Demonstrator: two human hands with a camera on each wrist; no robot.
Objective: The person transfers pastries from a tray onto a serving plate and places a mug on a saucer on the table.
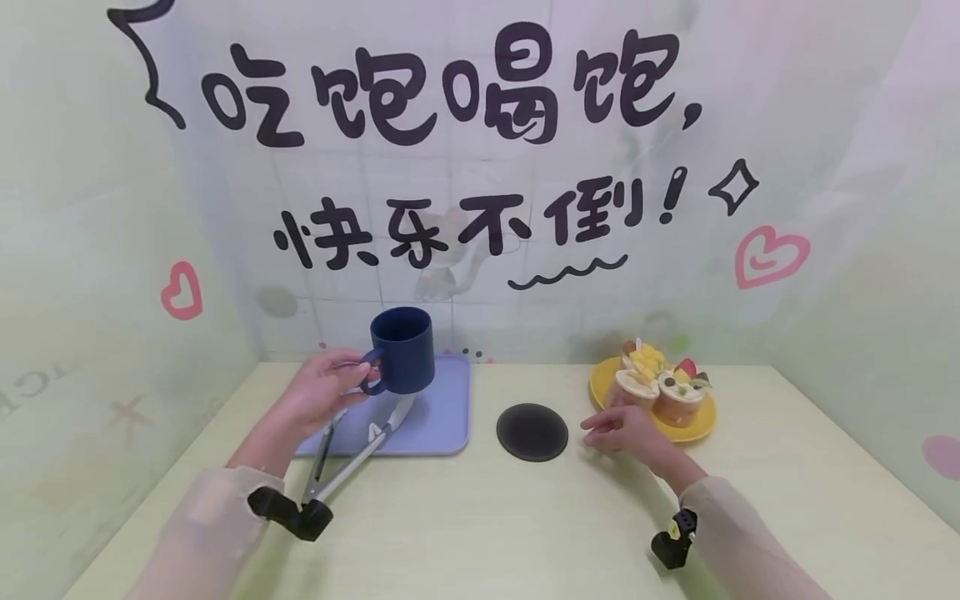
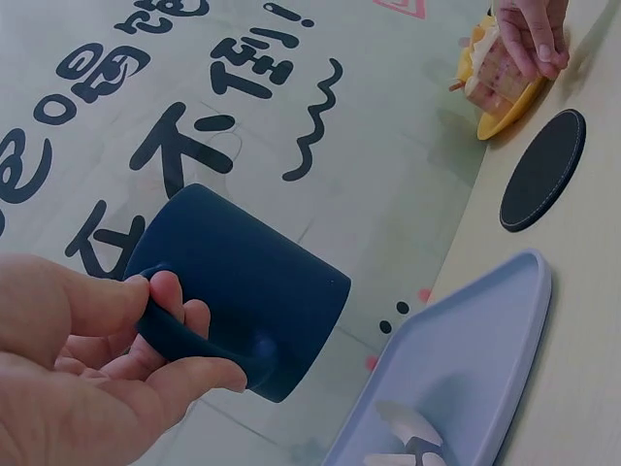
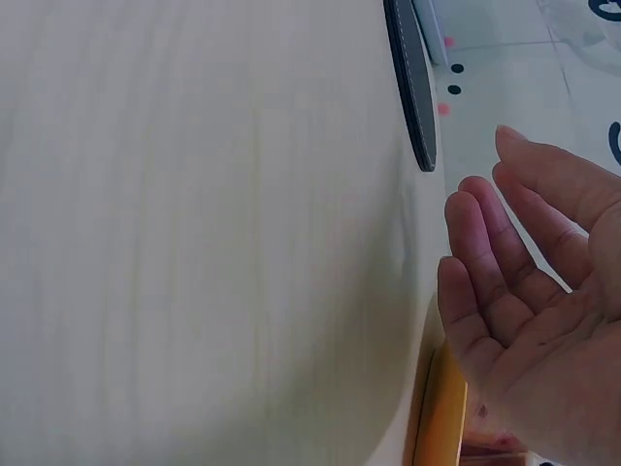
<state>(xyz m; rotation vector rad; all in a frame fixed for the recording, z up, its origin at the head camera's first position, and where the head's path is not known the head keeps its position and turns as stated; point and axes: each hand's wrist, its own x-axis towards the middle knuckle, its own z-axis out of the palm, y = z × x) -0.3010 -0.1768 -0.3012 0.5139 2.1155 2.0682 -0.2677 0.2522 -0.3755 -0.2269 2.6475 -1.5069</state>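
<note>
A dark blue mug (image 1: pixel 405 354) hangs upright above the lavender tray (image 1: pixel 450 417). My left hand (image 1: pixel 330 387) grips it by the handle, fingers through the loop, as the left wrist view shows closely. Metal tongs (image 1: pixel 360 454) lie across the tray's front edge, spread apart, below the mug. My right hand (image 1: pixel 626 433) hovers over the table between a round black coaster (image 1: pixel 532 432) and a yellow plate (image 1: pixel 705 425). Its fingers (image 3: pixel 475 233) are loosely bent with nothing between them.
Dessert cups topped with fruit (image 1: pixel 681 396) stand on the yellow plate at the right. Behind the pale table (image 1: pixel 480 533) rises a wall sheet (image 1: pixel 480 167) with large black lettering. Similar sheets close off the left and right sides.
</note>
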